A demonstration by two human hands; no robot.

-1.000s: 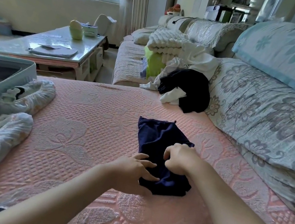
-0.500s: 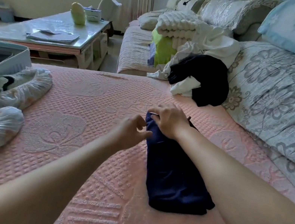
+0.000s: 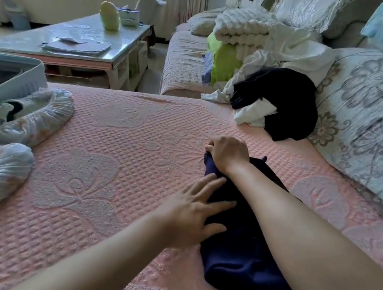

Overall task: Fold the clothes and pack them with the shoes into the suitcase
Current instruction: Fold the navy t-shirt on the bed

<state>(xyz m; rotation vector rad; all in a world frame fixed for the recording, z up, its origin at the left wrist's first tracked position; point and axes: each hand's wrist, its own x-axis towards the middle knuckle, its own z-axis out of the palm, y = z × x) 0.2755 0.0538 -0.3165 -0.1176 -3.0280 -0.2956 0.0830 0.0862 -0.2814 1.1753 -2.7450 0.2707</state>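
You are folding the navy garment (image 3: pixel 242 256), which is lying as a long, narrow band on the pink quilted sofa cover (image 3: pixel 107 181) just in front of you. Your right hand (image 3: pixel 228 155) is curling round its far end and bunching the cloth, while your left hand (image 3: pixel 193 209) is pressing flat on the middle with straight, spread fingers. Judging by this, you are setting up another fold: bring the far end toward you over the left hand's line, then smooth it. The cloth is looking soft, limp and thick at the near fold. The 2 shoes (image 3: pixel 29 113) in crinkled translucent covers are lying beside the pale blue suitcase (image 3: pixel 17 83), open at the left. A rumpled black-and-white clothes pile (image 3: pixel 277 101) is awaiting folding
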